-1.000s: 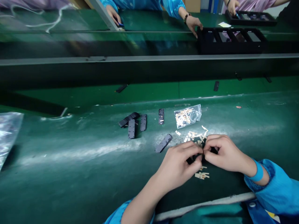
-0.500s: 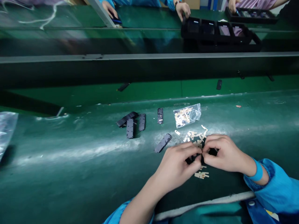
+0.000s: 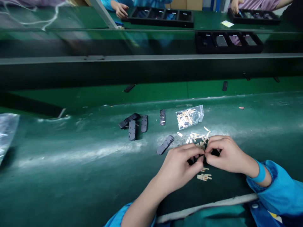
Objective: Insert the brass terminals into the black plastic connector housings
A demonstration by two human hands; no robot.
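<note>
My left hand (image 3: 183,165) and my right hand (image 3: 228,154) meet fingertip to fingertip above the green bench. Both are closed in a pinch, and whatever sits between the fingers is too small and hidden to make out. Just beyond them lie loose cream-coloured flat strips (image 3: 194,136), and several more strips (image 3: 204,177) are bunched nearer me. A clear plastic bag (image 3: 189,117) of similar strips rests farther back. Left of it are a black perforated plate (image 3: 162,117), two overlapping black plates (image 3: 165,144) and a pile of black plates (image 3: 132,130).
Behind the bench runs a raised belt with a grey rail (image 3: 151,58). It carries a black compartment tray (image 3: 229,42); another tray (image 3: 162,17) stands beyond, near a co-worker's hand (image 3: 121,10). At the far left is a clear plastic sheet (image 3: 8,132).
My hands have barely moved. Across the belt, a co-worker has let go of one black tray, which now lies flat on the belt; another tray now stands before that person.
</note>
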